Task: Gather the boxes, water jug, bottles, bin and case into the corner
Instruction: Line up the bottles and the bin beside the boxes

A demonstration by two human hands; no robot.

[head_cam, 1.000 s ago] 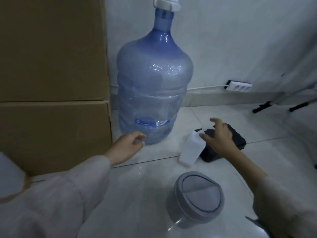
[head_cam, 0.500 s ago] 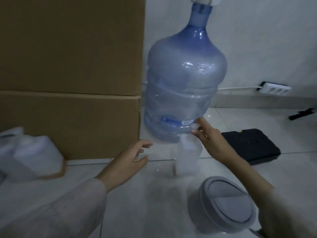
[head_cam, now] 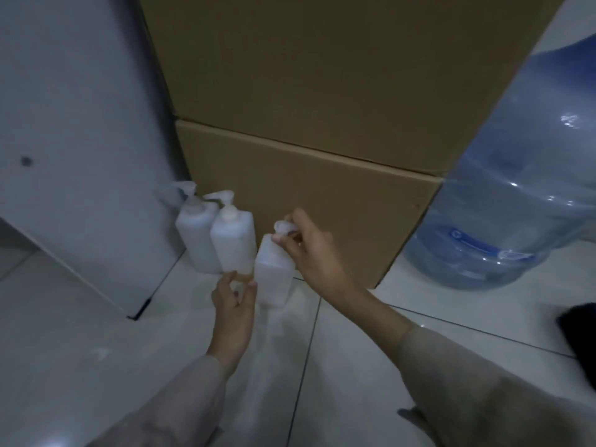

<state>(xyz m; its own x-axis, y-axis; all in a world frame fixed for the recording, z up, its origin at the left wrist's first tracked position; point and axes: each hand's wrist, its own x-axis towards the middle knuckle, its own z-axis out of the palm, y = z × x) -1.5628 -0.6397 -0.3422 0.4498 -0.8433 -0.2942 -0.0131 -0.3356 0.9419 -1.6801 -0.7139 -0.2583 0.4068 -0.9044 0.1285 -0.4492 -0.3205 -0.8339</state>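
Observation:
My right hand (head_cam: 306, 250) grips the pump top of a white pump bottle (head_cam: 272, 279) that stands or hangs just above the floor in front of the lower cardboard box (head_cam: 322, 204). Two more white pump bottles (head_cam: 232, 243) stand side by side to its left, against the box. My left hand (head_cam: 233, 304) hovers with loosely bent fingers beside the held bottle's base; contact is unclear. A second cardboard box (head_cam: 322, 59) is stacked on the first. The blue water jug (head_cam: 522, 201) stands to the right of the boxes. The black case (head_cam: 580, 337) shows at the right edge.
A white panel or door (head_cam: 80, 156) leans or stands at the left, its lower corner on the tiled floor (head_cam: 96, 366). The bin is out of view.
The view swung left from the jug to the boxes. My right hand carried the white bottle leftward to the two other bottles; my left hand followed beside it.

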